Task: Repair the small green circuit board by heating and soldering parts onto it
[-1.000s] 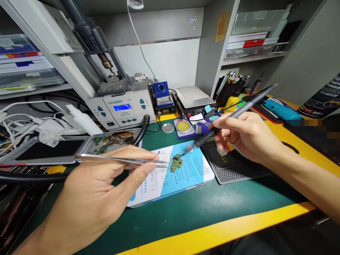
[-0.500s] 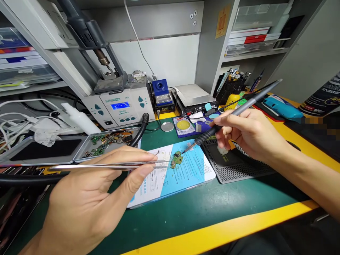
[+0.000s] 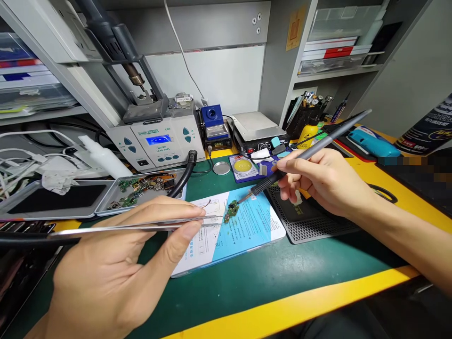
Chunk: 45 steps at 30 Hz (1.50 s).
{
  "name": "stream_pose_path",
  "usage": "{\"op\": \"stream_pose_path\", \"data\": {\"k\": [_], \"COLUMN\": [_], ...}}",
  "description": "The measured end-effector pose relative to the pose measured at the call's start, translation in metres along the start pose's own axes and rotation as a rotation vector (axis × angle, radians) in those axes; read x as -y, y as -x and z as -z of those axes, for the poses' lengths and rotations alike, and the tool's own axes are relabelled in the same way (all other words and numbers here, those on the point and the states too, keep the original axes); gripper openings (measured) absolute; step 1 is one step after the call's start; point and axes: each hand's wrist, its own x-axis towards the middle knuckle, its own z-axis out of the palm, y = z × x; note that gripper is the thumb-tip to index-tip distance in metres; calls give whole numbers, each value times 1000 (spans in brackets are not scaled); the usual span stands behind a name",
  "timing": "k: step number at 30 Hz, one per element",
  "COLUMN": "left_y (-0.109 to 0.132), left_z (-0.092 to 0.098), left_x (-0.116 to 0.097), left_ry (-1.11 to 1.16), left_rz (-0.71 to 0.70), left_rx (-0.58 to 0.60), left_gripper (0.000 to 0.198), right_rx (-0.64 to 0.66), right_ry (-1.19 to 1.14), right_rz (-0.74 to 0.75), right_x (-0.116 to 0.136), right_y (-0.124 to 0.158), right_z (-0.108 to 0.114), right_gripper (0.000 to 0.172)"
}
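Observation:
My left hand is closed around metal tweezers, whose tips reach the lower left edge of a small green circuit board. The board is over a blue and white printed box; I cannot tell whether it rests on it or is lifted. A thin dark wire sticks out near my left fingertips. My right hand grips a grey soldering iron like a pen. Its tip points down left at the board's upper edge, touching or very close.
Behind stand a hot air station, a soldering station and a heating plate. An open case of board parts lies left. Yellow paste sits behind the box, a perforated dark mat to its right.
The board has shifted slightly left and turned, showing a darker face. The iron's tip has moved left along its upper edge. Both hands have moved a little left, still holding their tools.

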Motion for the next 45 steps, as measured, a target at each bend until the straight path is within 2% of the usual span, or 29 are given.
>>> {"op": "stream_pose_path", "data": {"k": [5,11,17,23,29,33,40,45], "left_y": [-3,-5,-2,-2,3,6,6,8], "left_z": [-1,0,-1,-2,-5,-3,-3,-4], "left_x": [-1,-6,-9,-10,-6,-6,-6,-5], "left_ry": [-68,-78,11,-20,41,9,14,19], "left_rz": [5,-14,21,-7,25,19,12,28], "left_rx": [-35,-70,22,25,73,51,29,18], "left_gripper": [25,19,18,17,21,22,27,25], "right_rx": [54,-26,8,-46,-10,67,-34,40], "right_ry": [44,-46,34,4,54,61,-1,61], "right_rz": [53,67,59,94,94,108,92,80], "right_x": [1,2,2,5,4,4,5,7], "right_y": [0,0,2,4,1,3,6,6], "right_z": [-2,3,-1,-1,-5,-9,0,-7], "right_gripper": [27,16,23,16,25,31,14,21]}}
